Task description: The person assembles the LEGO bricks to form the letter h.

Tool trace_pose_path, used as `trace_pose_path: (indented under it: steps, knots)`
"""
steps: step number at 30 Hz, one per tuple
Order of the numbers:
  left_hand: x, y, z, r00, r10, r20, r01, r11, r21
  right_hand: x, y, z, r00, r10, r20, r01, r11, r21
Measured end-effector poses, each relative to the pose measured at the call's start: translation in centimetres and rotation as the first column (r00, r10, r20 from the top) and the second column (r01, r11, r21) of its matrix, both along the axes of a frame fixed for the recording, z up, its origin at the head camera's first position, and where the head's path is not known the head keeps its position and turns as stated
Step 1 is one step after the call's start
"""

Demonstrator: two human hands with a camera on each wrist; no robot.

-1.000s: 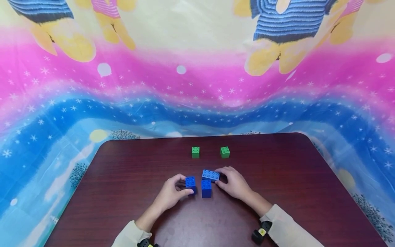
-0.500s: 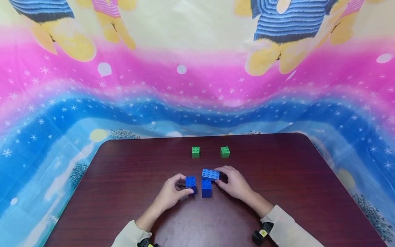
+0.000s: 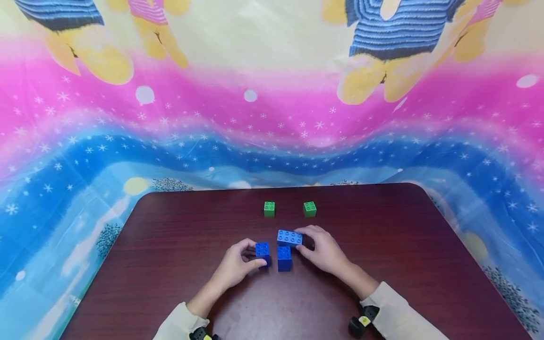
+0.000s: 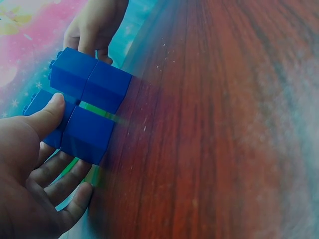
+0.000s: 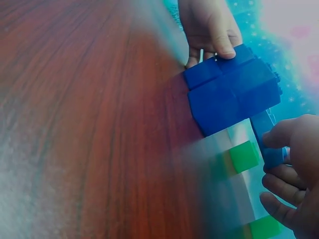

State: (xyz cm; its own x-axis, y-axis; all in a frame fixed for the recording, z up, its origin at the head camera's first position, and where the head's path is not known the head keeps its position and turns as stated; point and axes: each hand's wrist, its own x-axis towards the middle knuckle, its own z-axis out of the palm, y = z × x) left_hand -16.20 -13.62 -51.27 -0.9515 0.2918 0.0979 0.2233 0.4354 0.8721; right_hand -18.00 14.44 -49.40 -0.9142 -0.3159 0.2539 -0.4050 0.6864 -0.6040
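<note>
My left hand [image 3: 233, 267] holds a dark blue two-brick stack [image 3: 262, 251], thumb on its near side. In the left wrist view, that thumb presses the upper brick of the left stack [image 4: 87, 133]. A matching dark blue stack [image 3: 284, 260] stands upright just to its right, with a narrow gap between their tops in the head view. My right hand [image 3: 322, 250] pinches the right end of a lighter blue, long eight-stud brick [image 3: 290, 237]. This brick lies crosswise behind the right stack, its studs up; the right wrist view shows the long brick [image 5: 269, 144] up near the stack's studded end.
Two small green four-stud bricks, a left one [image 3: 269, 209] and a right one [image 3: 310, 209], stand apart near the far edge of the dark red-brown table [image 3: 191, 226]. A patterned cloth [image 3: 263, 118] hangs behind the table.
My right hand and the long blue brick have shifted slightly away from me, and the brick's left end has swung a little. The left hand and both dark blue stacks stay almost still.
</note>
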Motion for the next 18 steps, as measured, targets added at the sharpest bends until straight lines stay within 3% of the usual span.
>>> trace_pose_path:
  steps: [18]
  knots:
    - [0.0, 0.1, 0.0, 1.000, 0.019, 0.004, -0.019, 1.000, -0.019, 1.0, -0.7, 2.2, 0.999, 0.021, -0.025, -0.023, 0.994, -0.106]
